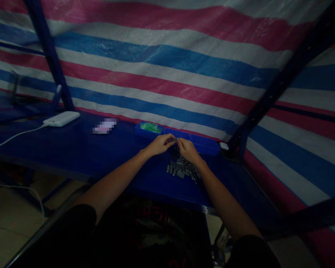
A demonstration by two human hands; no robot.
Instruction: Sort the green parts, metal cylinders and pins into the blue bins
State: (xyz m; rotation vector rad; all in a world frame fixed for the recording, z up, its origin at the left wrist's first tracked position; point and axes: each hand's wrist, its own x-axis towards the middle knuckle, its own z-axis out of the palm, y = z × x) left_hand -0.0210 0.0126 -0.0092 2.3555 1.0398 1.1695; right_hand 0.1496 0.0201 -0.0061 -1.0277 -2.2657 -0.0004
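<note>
My left hand [162, 144] and my right hand [187, 149] meet over the blue table, fingertips nearly touching. Both are closed in a pinch around something small that I cannot make out. Just below my right hand lies a loose pile of small grey metal cylinder-like pieces [181, 168], partly hidden by the wrist. Behind my hands stands a row of blue bins. The left bin [139, 131] holds bright green small pieces [150, 127]. My fingers partly cover the middle bin [181, 134]. The right bin [205, 145] stands beyond my right hand.
A white device [61, 119] with a cable lies on the blue table [72, 152] at left, near a blurred-out pinkish item [104, 126]. A small white object [223, 146] sits by the right post. Blue frame posts and a striped plastic sheet [167, 78] close off the back.
</note>
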